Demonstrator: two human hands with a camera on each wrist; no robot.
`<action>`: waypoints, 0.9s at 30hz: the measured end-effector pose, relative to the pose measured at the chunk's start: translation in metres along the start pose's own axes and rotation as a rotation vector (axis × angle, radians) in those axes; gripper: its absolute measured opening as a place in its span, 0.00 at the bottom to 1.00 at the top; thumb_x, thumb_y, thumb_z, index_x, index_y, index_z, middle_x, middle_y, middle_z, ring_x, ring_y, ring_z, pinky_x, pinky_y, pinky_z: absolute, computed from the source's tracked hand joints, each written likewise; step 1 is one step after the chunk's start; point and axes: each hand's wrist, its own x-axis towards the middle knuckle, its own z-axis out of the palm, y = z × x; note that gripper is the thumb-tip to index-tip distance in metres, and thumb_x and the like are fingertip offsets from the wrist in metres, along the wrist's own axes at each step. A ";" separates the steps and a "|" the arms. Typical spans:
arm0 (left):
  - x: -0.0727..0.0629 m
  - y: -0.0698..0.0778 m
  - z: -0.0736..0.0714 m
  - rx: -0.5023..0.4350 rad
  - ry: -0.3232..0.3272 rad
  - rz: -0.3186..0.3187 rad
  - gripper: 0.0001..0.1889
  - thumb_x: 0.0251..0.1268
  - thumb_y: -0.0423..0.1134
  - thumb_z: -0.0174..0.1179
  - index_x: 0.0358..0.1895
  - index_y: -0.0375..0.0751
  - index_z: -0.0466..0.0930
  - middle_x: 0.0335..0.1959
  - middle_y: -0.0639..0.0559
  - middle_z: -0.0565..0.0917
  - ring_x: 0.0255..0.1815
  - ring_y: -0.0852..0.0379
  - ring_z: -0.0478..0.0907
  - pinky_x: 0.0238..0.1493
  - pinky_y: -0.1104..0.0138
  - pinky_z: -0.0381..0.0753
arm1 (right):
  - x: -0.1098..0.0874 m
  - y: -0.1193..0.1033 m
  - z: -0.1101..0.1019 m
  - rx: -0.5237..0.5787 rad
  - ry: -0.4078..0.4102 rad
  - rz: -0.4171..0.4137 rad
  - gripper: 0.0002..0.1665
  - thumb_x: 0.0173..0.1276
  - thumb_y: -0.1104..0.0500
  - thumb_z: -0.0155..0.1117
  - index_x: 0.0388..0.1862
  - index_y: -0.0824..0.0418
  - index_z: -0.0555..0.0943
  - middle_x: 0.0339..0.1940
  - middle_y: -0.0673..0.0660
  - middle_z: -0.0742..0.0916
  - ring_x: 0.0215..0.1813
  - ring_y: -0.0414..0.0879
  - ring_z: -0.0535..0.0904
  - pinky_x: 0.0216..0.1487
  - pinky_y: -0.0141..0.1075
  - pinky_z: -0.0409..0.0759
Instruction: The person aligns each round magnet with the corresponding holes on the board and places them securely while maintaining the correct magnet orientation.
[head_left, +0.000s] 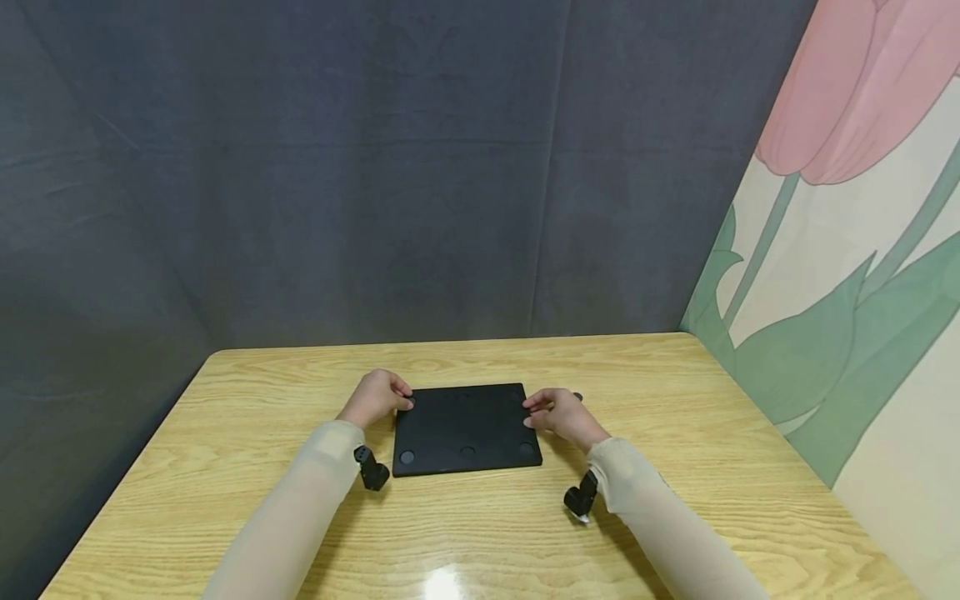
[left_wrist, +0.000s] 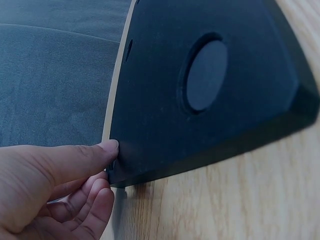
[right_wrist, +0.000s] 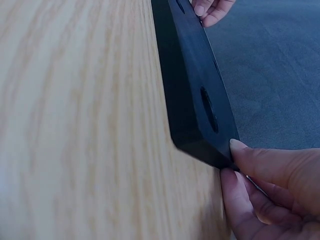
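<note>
A flat black rectangular panel (head_left: 467,423) with round recesses lies before me at the middle of the table. My left hand (head_left: 377,396) pinches its left edge near the far corner. In the left wrist view, the thumb lies on the panel's upper face (left_wrist: 150,115), with the other fingers curled at the edge. My right hand (head_left: 564,414) pinches the right edge, also toward the far end. The right wrist view shows the thumb over the panel (right_wrist: 200,75) and a finger at its side. Whether the panel is lifted off the table, I cannot tell.
The panel is on a light wood-grain table (head_left: 285,383). A dark grey curtain (head_left: 375,183) hangs behind and to the left. On the right is a wall (head_left: 825,317) painted with tulips. A small dark thing (head_left: 577,397) shows just beyond my right hand.
</note>
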 end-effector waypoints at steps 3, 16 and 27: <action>0.001 -0.001 0.000 0.001 -0.001 0.004 0.07 0.54 0.30 0.70 0.36 0.35 0.85 0.30 0.48 0.82 0.29 0.56 0.74 0.31 0.68 0.74 | 0.000 0.000 0.000 0.000 -0.002 0.002 0.15 0.63 0.68 0.66 0.49 0.66 0.79 0.43 0.60 0.82 0.38 0.45 0.79 0.39 0.33 0.77; 0.001 0.000 0.000 0.007 0.001 -0.010 0.07 0.54 0.30 0.70 0.37 0.36 0.86 0.31 0.48 0.82 0.30 0.55 0.75 0.32 0.67 0.74 | -0.001 -0.002 0.000 -0.004 -0.004 0.007 0.15 0.63 0.68 0.66 0.50 0.66 0.79 0.44 0.60 0.82 0.38 0.45 0.79 0.39 0.34 0.76; 0.001 -0.001 0.000 0.002 -0.001 -0.014 0.07 0.54 0.30 0.70 0.37 0.36 0.85 0.30 0.48 0.82 0.30 0.56 0.74 0.31 0.67 0.74 | 0.000 -0.001 0.001 -0.007 -0.004 0.003 0.15 0.63 0.68 0.66 0.49 0.66 0.79 0.43 0.60 0.82 0.38 0.45 0.79 0.39 0.33 0.76</action>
